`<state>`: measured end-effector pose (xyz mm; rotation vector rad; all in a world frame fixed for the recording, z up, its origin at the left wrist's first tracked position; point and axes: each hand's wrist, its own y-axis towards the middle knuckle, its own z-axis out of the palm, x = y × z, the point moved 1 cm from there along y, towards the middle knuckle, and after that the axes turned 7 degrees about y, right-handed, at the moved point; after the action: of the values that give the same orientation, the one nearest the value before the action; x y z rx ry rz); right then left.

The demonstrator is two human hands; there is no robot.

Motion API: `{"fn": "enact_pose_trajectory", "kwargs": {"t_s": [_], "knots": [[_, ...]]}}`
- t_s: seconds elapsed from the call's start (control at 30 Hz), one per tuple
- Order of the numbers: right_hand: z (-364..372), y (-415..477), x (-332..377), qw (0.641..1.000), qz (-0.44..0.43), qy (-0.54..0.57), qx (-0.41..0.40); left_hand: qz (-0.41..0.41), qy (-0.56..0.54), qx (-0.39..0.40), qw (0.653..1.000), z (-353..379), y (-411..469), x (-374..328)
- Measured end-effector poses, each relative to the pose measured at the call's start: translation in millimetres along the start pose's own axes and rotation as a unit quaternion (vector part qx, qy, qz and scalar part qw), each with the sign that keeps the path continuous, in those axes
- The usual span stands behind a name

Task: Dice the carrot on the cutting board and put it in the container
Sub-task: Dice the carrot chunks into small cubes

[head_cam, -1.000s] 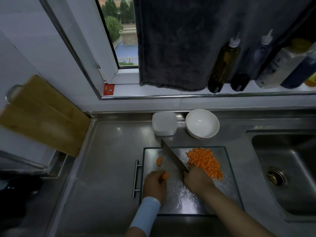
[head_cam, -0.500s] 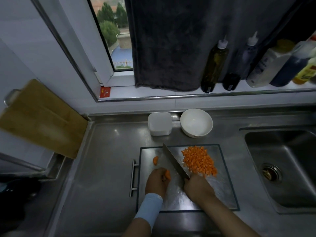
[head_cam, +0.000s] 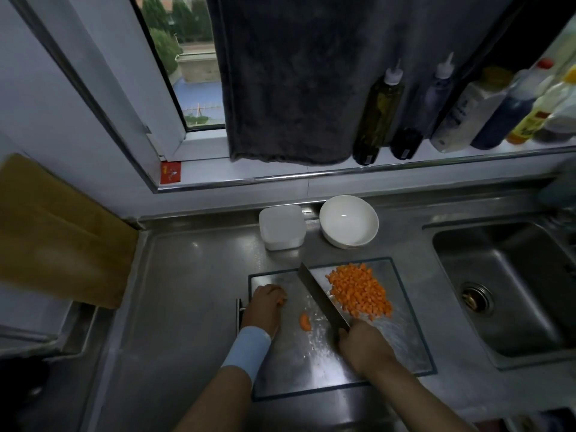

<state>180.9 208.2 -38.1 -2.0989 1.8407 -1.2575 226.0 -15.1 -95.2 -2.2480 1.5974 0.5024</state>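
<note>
- Cutting board (head_cam: 405,347): a metal-looking board on the steel counter, with a handle at its left edge. All of the carrot lies on it.
- Diced carrot (head_cam: 358,291): a heap of small cubes on the far right part of the board, to the right of the knife blade and just beside it.
- Loose carrot piece (head_cam: 305,322): a short curved slice, lying alone on the board between the two hands. Its long axis runs roughly near to far.
- Left hand (head_cam: 265,307): fingers curled down at the far left of the board, over a second bit of carrot of which only an orange edge shows at the fingertips; whether it is pinched or merely covered cannot be told.
- Right hand (head_cam: 361,344): clenched round the handle of the knife (head_cam: 321,297). The blade runs from the hand towards the far left, with its edge seemingly on the board.
- Governing relation: the loose piece lies just left of the blade and right of the left hand, slightly nearer than the fingertips. The left hand appears the nearer one for steadying it; the blade would need only a short shift left to cut it.
- Container (head_cam: 282,227): a pale square tub off the far edge of the board, beside a white bowl (head_cam: 348,221). No carrot shows in either.
</note>
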Motion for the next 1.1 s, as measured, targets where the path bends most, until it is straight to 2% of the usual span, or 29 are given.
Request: {"fn": "enact_pose_trajectory", "kwargs": {"t_s": [0.17,0.27,0.5,0.7,0.87,1.1], "knots": [[2,-5,6,1.0,-0.014,-0.019,-0.015,-0.021,-0.088,-0.012,0.996,2,-20,-13],[4,-7,7,0.999,-0.016,-0.021,-0.024,-0.003,-0.161,-0.012,0.987,14,-37,-29],[9,-14,9,0.998,-0.011,-0.036,-0.049,0.005,-0.19,-0.032,0.981,28,-40,-32],[14,-18,7,1.0,0.01,-0.006,-0.026,0.055,-0.182,-0.029,0.981,23,-41,-24],[15,-24,2,0.999,0.027,0.017,0.0,0.158,-0.139,-0.03,0.977,22,-38,-15],[16,-30,3,0.999,0.03,0.014,0.017,0.211,-0.114,-0.05,0.97,37,-33,-22]]}}
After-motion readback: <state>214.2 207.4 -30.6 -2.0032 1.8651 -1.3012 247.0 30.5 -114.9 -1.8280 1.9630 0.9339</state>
